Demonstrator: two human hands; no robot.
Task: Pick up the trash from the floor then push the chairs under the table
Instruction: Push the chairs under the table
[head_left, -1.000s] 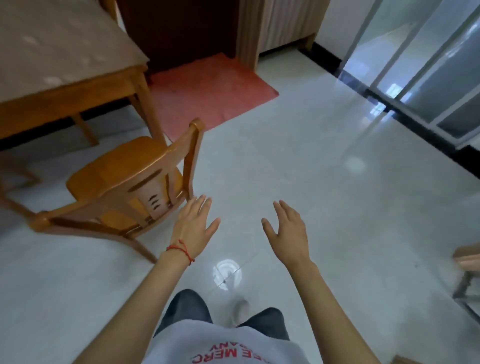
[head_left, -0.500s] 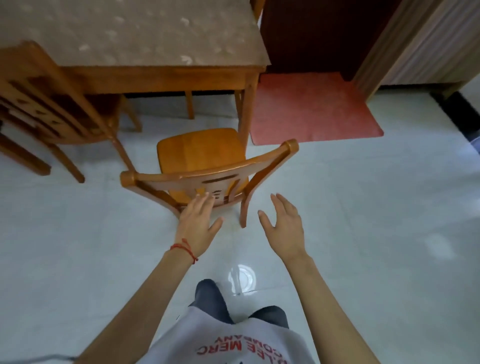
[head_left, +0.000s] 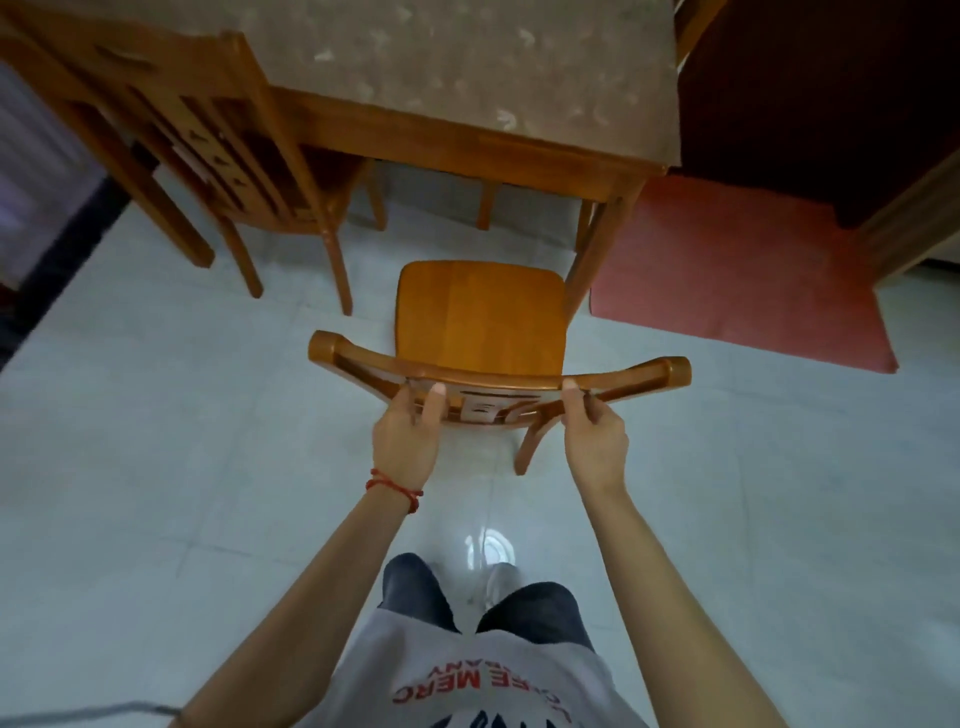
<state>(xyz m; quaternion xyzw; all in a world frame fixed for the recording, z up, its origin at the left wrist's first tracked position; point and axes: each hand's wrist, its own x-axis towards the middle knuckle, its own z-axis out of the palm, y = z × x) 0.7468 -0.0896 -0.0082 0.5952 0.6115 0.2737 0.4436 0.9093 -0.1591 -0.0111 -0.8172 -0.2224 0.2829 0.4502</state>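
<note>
Hands come first in what I see from the head camera, both reaching forward to the wooden chair (head_left: 480, 317) directly ahead of me. My left hand (head_left: 402, 441), with a red string bracelet (head_left: 395, 488) at its wrist, grips the curved top rail of the backrest left of centre, thumb on the near face and fingers curled out of sight behind it. My right hand (head_left: 595, 441) grips the same rail right of centre, thumb up against its lower edge. I judge this paired hold is there so the chair goes forward straight rather than swinging.

The chair stands upright on the floor with its seat pointing away from me towards the table (head_left: 467, 130). Only the front edge of the seat is near the table's near edge, just left of the table's front right leg, so the chair is not yet tucked under. It looks lined up with the gap beneath the near right corner, and I think that leg is the thing it could catch on.

At far left a second chair (head_left: 223, 156) already sits with its seat under the table's left side. The tabletop carries a brown patterned covering.

The floor (head_left: 156, 467) is pale glossy tile with a lamp reflection near my feet. I see no trash on the part in view. To the right lies a red mat (head_left: 743, 270) before a dark wooden doorway.
</note>
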